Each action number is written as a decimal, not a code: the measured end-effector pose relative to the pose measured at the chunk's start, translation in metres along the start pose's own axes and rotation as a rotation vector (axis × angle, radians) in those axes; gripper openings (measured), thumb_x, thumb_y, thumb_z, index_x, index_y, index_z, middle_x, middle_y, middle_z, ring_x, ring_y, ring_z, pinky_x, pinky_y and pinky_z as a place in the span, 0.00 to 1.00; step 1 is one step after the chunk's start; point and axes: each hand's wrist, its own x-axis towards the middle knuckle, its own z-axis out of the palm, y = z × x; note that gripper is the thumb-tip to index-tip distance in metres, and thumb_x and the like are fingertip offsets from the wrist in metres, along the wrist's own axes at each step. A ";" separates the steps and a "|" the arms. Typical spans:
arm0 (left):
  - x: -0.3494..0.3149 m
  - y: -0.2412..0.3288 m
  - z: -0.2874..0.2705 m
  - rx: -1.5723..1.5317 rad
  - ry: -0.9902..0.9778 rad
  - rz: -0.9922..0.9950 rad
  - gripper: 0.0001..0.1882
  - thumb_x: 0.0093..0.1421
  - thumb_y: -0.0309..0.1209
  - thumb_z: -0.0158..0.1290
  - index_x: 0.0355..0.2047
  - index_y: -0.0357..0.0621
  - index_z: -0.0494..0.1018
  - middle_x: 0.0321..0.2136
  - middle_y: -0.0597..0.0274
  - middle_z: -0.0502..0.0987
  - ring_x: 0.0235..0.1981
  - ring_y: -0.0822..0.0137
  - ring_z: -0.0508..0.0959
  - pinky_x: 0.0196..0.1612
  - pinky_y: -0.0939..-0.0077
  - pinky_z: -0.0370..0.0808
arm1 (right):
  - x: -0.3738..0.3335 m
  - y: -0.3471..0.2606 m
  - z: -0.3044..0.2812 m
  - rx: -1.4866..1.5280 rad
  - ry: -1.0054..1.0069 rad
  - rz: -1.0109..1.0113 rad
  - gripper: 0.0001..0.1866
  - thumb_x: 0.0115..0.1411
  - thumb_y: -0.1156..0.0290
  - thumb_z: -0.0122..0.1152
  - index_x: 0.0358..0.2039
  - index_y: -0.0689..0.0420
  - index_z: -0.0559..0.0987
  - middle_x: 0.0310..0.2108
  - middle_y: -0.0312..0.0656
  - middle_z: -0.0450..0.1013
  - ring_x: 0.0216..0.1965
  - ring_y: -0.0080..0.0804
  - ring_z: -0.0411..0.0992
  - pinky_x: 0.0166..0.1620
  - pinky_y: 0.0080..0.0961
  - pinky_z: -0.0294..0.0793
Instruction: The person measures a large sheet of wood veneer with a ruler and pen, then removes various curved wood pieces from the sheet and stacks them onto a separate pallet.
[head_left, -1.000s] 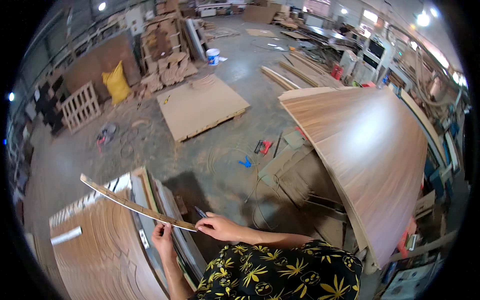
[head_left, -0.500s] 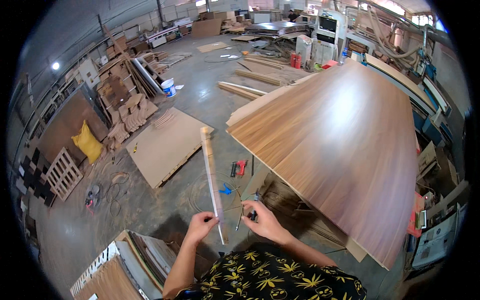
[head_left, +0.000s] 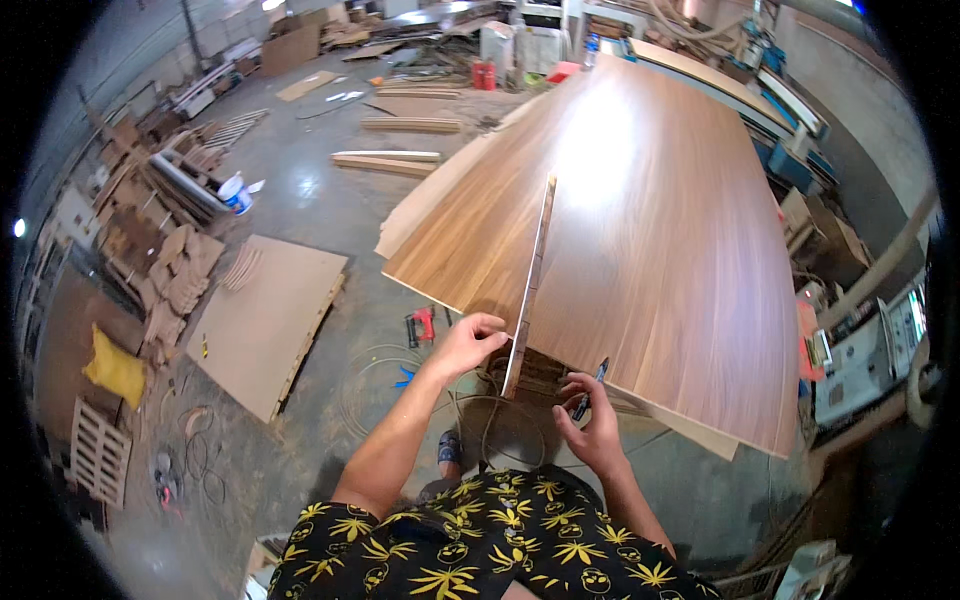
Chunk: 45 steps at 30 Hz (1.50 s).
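Observation:
My left hand (head_left: 474, 345) pinches a long narrow wooden strip (head_left: 534, 262) near its lower end; dark cross marks run along it. The strip points away from me over the near left edge of a large wood-grain panel (head_left: 660, 270), and whether it rests on the surface I cannot tell. My right hand (head_left: 592, 425) is at the panel's near edge, with a slim dark pen (head_left: 602, 370) held between its fingers, tip pointing up and away. The strip lies between the two hands.
Left of the panel, on the floor, are a red and black nail gun (head_left: 421, 326), a coiled hose (head_left: 375, 385) and a brown board (head_left: 270, 310). Wooden beams (head_left: 390, 160) lie farther back. A machine with a screen (head_left: 870, 355) stands at the right.
My view has turned right toward the panel. The strip has gone from above the floor to over the panel, still in my left hand. The pen stays in my right hand.

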 end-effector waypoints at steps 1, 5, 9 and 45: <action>0.006 -0.004 -0.005 0.167 0.073 0.052 0.15 0.63 0.25 0.55 0.50 0.34 0.75 0.39 0.63 0.81 0.37 0.73 0.78 0.46 0.75 0.75 | 0.001 -0.005 0.003 -0.015 0.026 0.018 0.26 0.61 0.75 0.67 0.58 0.57 0.70 0.43 0.44 0.76 0.42 0.34 0.76 0.49 0.31 0.75; 0.009 -0.022 -0.034 0.009 -0.063 -0.072 0.28 0.61 0.19 0.48 0.64 0.36 0.64 0.48 0.60 0.77 0.44 0.71 0.77 0.50 0.75 0.74 | 0.007 -0.019 0.024 -0.094 0.212 0.004 0.24 0.64 0.73 0.64 0.59 0.58 0.69 0.41 0.43 0.77 0.39 0.30 0.75 0.47 0.29 0.75; -0.010 -0.023 -0.047 -0.292 -0.212 0.124 0.29 0.66 0.15 0.42 0.68 0.36 0.59 0.52 0.54 0.75 0.47 0.72 0.75 0.54 0.77 0.73 | 0.026 -0.049 0.047 0.316 0.179 0.118 0.22 0.74 0.64 0.53 0.63 0.62 0.67 0.39 0.42 0.77 0.38 0.24 0.73 0.44 0.24 0.74; -0.062 0.035 -0.170 -0.298 -0.920 -0.362 0.51 0.57 0.11 0.52 0.77 0.48 0.43 0.35 0.62 0.80 0.34 0.75 0.76 0.39 0.78 0.74 | 0.073 -0.109 0.142 0.237 -0.538 -0.234 0.10 0.68 0.64 0.59 0.44 0.55 0.79 0.38 0.42 0.76 0.43 0.45 0.74 0.49 0.40 0.72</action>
